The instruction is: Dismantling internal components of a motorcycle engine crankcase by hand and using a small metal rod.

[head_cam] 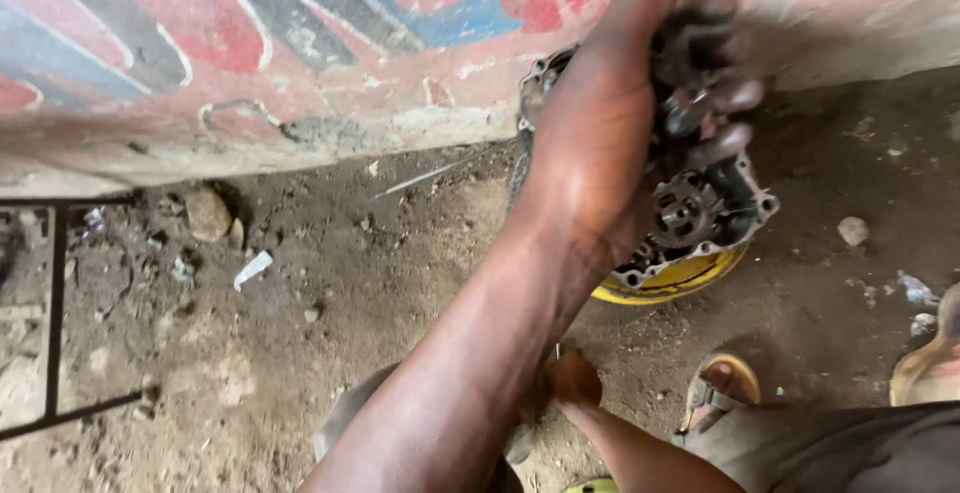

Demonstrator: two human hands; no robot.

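Observation:
My left hand [600,123] reaches forward and grips a dark, greasy engine casing [700,208] with gears showing inside it. The fingers curl over the casing's upper right side. The casing rests tilted over a yellow bowl [680,281] on the dirt ground, close to a painted wall [300,43]. My right hand [575,378] sits lower, near the ground, curled and partly hidden behind my left forearm. Whether it holds anything is not visible.
A sandalled foot [720,388] and dark trousers [830,448] are at the bottom right, with another foot [925,363] at the right edge. A black metal frame [55,303] stands at the left. Stones [207,211] and litter lie on the dirt.

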